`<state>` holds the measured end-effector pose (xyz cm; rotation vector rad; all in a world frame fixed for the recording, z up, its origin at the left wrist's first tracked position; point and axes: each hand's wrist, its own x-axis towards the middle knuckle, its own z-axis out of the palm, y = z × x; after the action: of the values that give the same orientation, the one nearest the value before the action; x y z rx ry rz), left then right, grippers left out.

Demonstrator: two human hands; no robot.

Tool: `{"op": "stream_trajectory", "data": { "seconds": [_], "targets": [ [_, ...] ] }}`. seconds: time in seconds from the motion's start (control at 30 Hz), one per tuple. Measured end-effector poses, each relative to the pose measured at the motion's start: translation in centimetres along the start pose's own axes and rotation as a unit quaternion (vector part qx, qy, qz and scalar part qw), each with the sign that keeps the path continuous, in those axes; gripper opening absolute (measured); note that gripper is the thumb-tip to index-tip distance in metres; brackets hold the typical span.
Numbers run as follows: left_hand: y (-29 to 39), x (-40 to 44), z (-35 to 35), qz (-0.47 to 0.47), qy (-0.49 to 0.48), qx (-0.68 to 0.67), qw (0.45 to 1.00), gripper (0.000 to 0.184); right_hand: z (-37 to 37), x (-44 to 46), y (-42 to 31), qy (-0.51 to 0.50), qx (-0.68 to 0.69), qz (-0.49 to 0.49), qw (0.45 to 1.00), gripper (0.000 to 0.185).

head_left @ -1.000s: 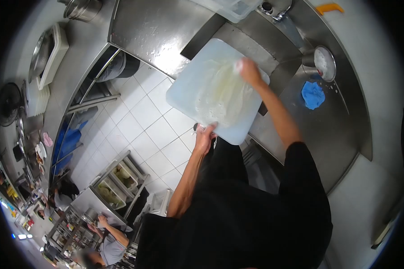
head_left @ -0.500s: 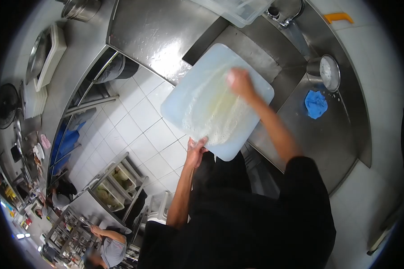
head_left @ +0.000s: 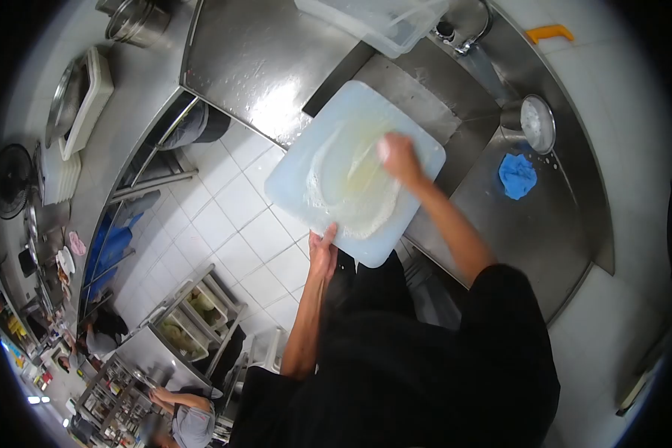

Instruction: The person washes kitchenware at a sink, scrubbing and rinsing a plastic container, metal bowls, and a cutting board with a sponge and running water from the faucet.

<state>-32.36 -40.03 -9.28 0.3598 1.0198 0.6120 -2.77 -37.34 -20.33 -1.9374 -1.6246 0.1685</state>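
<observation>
A translucent pale-blue plastic lid (head_left: 285, 178), flat with rounded corners, lies tilted over the sink's near edge, streaked with white suds. My left hand (head_left: 322, 248) grips its lower left edge, thumb on top and fingers underneath. On the upper right part of the lid, my right hand (head_left: 400, 157) is closed and pressed to the soapy surface, blurred by motion. Whatever sits inside its fingers is hidden. A yellowish tint shows on the lid beside that hand.
Right of the lid, a blue cloth (head_left: 517, 176) and a metal pot with suds (head_left: 537, 124) rest on the steel counter (head_left: 515, 231). A clear plastic container (head_left: 388, 30) stands by the faucet (head_left: 467, 46). Another person (head_left: 190, 418) works at the lower left.
My right hand has moved slightly down on the lid, and the suds have been smeared into a wider curve. The lid has shifted slightly left; my left hand still grips its edge.
</observation>
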Motion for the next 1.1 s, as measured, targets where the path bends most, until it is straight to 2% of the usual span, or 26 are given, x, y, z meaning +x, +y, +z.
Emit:
{"op": "stream_trajectory", "data": {
  "seconds": [0.03,0.07,0.17,0.23,0.27,0.3,0.33,0.4,0.47,0.5,0.53,0.57,0.63,0.73,0.77,0.8,0.83,0.9,0.97,1.0,1.03,1.07,1.1],
  "targets": [
    [-0.1,0.3,0.0,0.005,-0.012,0.011,1.000,0.064,-1.2,2.6,2.8,-0.035,-0.112,0.086,0.989,0.006],
    [-0.1,0.3,-0.2,-0.002,-0.023,0.027,0.999,0.066,-1.9,4.8,4.6,-0.068,-0.171,0.130,0.974,0.009],
    [-0.2,0.3,0.3,-0.008,-0.039,0.032,0.999,0.070,1.0,6.5,2.4,0.013,-0.167,0.197,0.966,0.007],
    [-0.6,0.6,1.0,-0.011,-0.042,-0.002,0.999,0.072,3.8,3.9,-4.1,-0.002,-0.096,0.113,0.989,0.007],
    [-0.6,0.6,1.1,-0.006,-0.051,0.014,0.999,0.071,1.5,3.1,-10.5,-0.031,-0.077,0.115,0.990,0.004],
    [-0.5,0.4,0.7,-0.015,-0.054,0.029,0.998,0.069,1.9,0.8,-13.6,0.021,-0.007,0.050,0.998,0.003],
    [-0.2,0.5,0.3,-0.021,-0.055,0.046,0.997,0.068,-0.3,-0.4,-16.6,-0.056,0.063,0.051,0.995,0.005],
    [0.5,0.2,-0.3,-0.024,-0.050,0.073,0.996,0.066,-1.3,-0.8,-15.3,-0.032,0.105,-0.065,0.992,0.006],
    [0.5,-0.5,0.0,-0.023,-0.042,0.097,0.994,0.063,0.1,-0.6,-8.6,-0.068,0.125,-0.068,0.987,0.007],
    [0.1,-0.8,-0.5,-0.027,-0.021,0.116,0.993,0.063,1.6,1.0,-3.2,-0.007,-0.036,-0.127,0.991,0.007],
    [0.7,-1.8,0.1,-0.031,-0.021,0.138,0.990,0.065,1.0,3.2,0.6,-0.102,-0.248,-0.054,0.962,0.008],
    [1.4,-2.5,1.1,-0.031,-0.026,0.160,0.986,0.066,1.6,5.1,5.6,-0.106,-0.200,0.068,0.972,0.009],
    [1.0,-2.2,0.0,-0.049,-0.010,0.214,0.975,0.068,1.8,8.0,6.9,0.005,-0.155,0.206,0.966,0.010],
    [-0.4,-1.9,-1.8,-0.051,-0.002,0.167,0.985,0.067,5.0,6.9,0.1,0.010,-0.077,0.116,0.990,0.009],
    [-0.6,-1.5,-2.6,-0.065,-0.003,0.160,0.985,0.067,4.3,5.6,-5.4,0.053,-0.034,0.104,0.993,0.007],
    [0.1,-1.3,-2.4,-0.083,-0.023,0.105,0.991,0.065,2.3,3.9,-10.6,0.002,0.001,0.069,0.998,0.004],
    [1.1,-1.0,-1.9,-0.098,-0.043,0.051,0.993,0.064,2.8,1.9,-14.7,0.002,-0.030,0.059,0.998,0.004],
    [1.2,-0.5,-1.2,-0.061,-0.052,0.055,0.995,0.060,-0.8,-0.8,-19.1,-0.048,0.122,-0.015,0.991,0.008],
    [0.8,-0.1,-2.4,-0.042,-0.050,0.081,0.995,0.060,-1.0,-1.2,-15.2,-0.058,0.120,-0.153,0.979,0.011],
    [0.8,-0.3,-2.5,-0.064,-0.040,0.100,0.992,0.061,-1.0,-1.0,-11.7,-0.064,0.117,-0.224,0.965,0.013],
    [0.6,-0.1,-2.8,-0.071,-0.037,0.105,0.991,0.062,0.9,0.5,-6.8,-0.104,0.012,-0.193,0.976,0.015],
    [0.4,-0.2,-3.4,-0.079,-0.032,0.111,0.990,0.062,0.7,3.4,-2.1,-0.084,0.065,-0.133,0.985,0.012],
    [0.1,-0.2,-4.0,-0.088,-0.028,0.117,0.989,0.063,0.5,6.1,2.0,-0.101,-0.107,-0.084,0.985,0.013]
  ]
}}
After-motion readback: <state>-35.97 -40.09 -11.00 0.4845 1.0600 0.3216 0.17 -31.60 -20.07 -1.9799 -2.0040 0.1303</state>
